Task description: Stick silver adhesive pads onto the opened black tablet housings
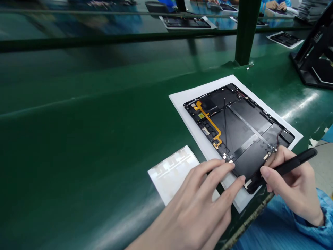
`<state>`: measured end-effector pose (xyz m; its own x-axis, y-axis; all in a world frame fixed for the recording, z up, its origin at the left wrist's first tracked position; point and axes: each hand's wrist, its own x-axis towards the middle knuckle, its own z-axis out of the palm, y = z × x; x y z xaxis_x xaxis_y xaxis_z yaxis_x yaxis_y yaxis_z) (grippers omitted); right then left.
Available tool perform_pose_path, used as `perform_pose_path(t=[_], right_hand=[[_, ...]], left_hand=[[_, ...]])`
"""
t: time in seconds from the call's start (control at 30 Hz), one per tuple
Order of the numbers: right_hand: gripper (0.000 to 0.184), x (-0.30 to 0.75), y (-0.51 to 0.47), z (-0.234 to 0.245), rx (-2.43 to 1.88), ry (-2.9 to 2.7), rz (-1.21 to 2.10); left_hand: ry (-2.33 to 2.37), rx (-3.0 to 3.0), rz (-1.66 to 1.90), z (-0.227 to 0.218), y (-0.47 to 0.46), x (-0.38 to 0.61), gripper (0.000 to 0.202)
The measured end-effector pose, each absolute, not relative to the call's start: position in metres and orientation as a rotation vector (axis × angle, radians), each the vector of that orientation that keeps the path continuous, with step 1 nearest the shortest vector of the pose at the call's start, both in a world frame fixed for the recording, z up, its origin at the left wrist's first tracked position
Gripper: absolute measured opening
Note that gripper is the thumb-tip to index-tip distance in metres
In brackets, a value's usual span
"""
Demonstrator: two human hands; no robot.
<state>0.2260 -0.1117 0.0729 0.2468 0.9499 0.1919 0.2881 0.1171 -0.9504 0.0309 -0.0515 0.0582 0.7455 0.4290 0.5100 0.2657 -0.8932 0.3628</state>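
An opened black tablet housing lies on a white sheet, with an orange flex cable and a grey ribbon strip inside. My left hand has its fingers spread, and its fingertips rest along the near left edge of the housing. At the near right corner, my right hand is closed around black tweezers. Their tips point toward the housing's near corner and are hard to make out against the black. Partly under my left hand is a white sticker sheet with pale pieces on it.
A green post stands behind the housing. To the right is a black stand. More tablet housings lie on white sheets farther back. A co-worker's hands show at the top. The green table's front edge runs close below my hands.
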Motion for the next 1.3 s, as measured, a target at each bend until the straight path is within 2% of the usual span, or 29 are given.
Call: perform_pose_path(t=[0.6,0.9,1.13,1.3], right_hand=[[0.032,0.223,-0.111,0.074,-1.508,-1.265,0.751],[0.019,0.221,-0.121,0.063,-1.239,-1.463,0.574],[0.015,0.226,-0.12,0.063,-1.24,-1.47,0.597],[0.015,0.229,-0.12,0.065,-1.247,-1.484,0.663]], left_hand=[[0.542,2.753,0.917,0.059,-0.049,0.036,0.031],[0.465,2.694,0.784,0.064,-0.047,0.036,0.03],[0.404,2.712,0.868,0.059,-0.047,0.036,0.033],[0.423,2.724,0.801,0.063,-0.047,0.035,0.03]])
